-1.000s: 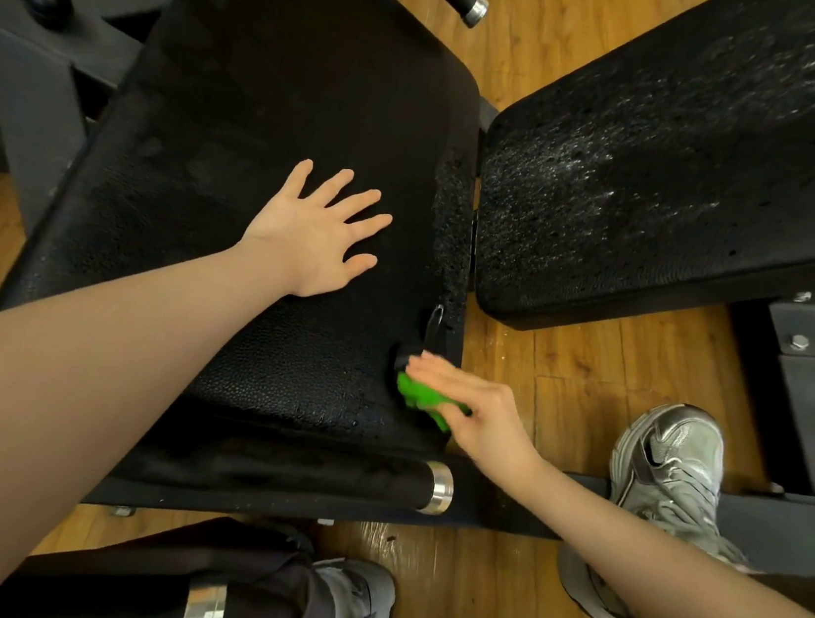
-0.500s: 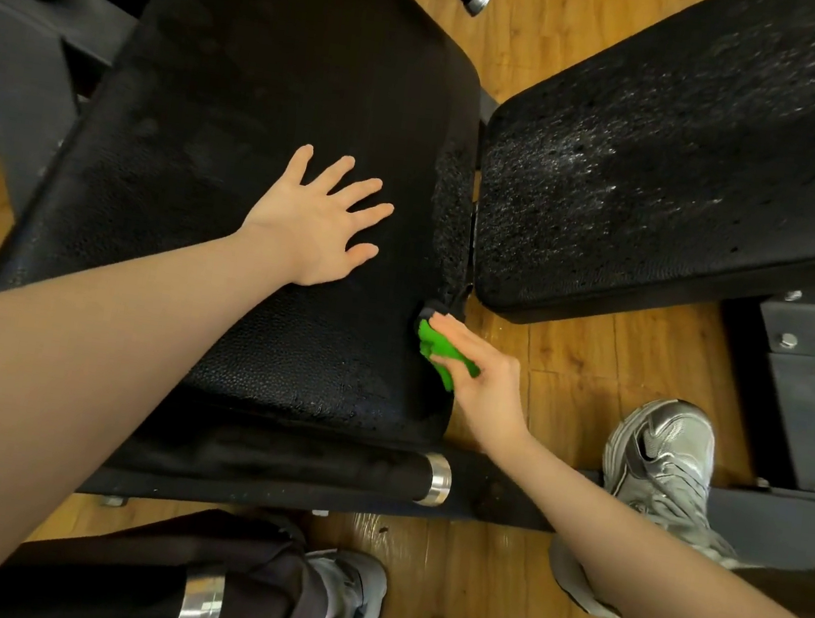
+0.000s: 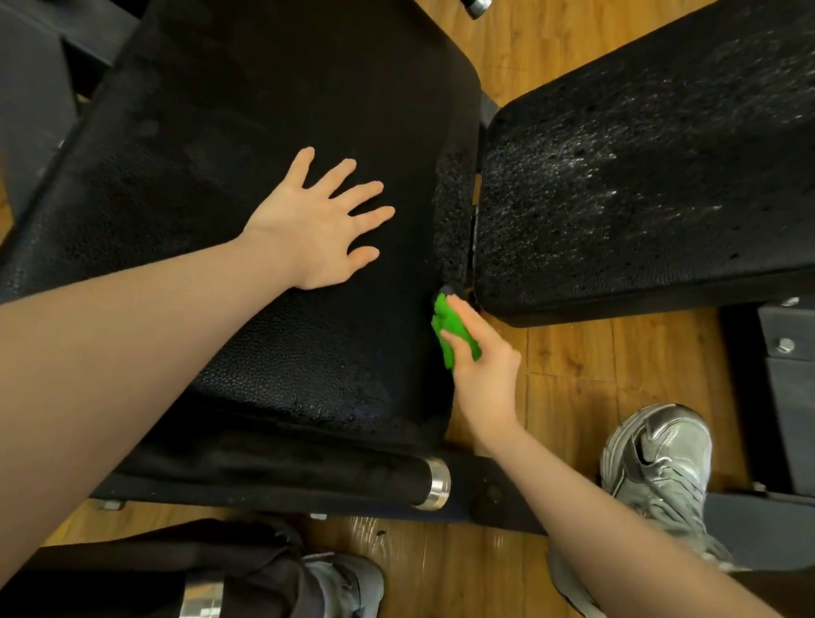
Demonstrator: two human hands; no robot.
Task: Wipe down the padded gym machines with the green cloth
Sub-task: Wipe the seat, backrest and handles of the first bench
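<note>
Green cloth point(image 3: 453, 333) sits bunched under the right hand's point(image 3: 483, 370) curled fingers, pressed against the seat pad's point(image 3: 277, 100) right edge beside the back pad point(image 3: 670, 188). Left hand point(image 3: 319, 232) lies flat on the seat, fingers spread.

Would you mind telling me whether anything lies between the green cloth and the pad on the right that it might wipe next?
Nothing visible does. The right hand presses the green cloth against the left pad's edge, just below the narrow gap to the right pad. The left hand rests flat on the left pad, out of the way.
</note>
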